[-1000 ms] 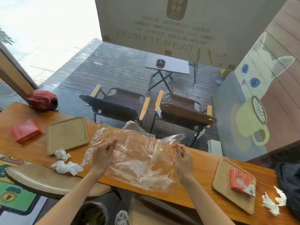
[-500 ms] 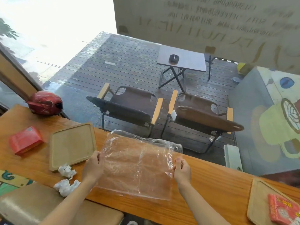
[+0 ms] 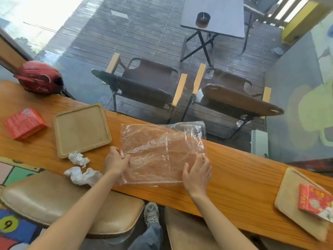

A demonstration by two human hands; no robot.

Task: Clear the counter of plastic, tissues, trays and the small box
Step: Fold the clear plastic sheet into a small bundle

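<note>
A clear, crinkled plastic sheet (image 3: 162, 150) lies spread on the long orange wooden counter (image 3: 234, 175), its far edge overhanging at 12 o'clock. The left hand (image 3: 116, 162) pinches the sheet's left edge at 9 o'clock; the right hand (image 3: 197, 173) rests on its near right corner at 4 o'clock, fingers spread and relaxed. Two crumpled white tissues (image 3: 82, 167) lie just left of the left hand. At 10 o'clock sit an empty pale wooden tray (image 3: 81, 129) and a small red box (image 3: 24, 123). A second wooden tray (image 3: 290, 197) at 4 o'clock carries a red packet (image 3: 314, 202).
</note>
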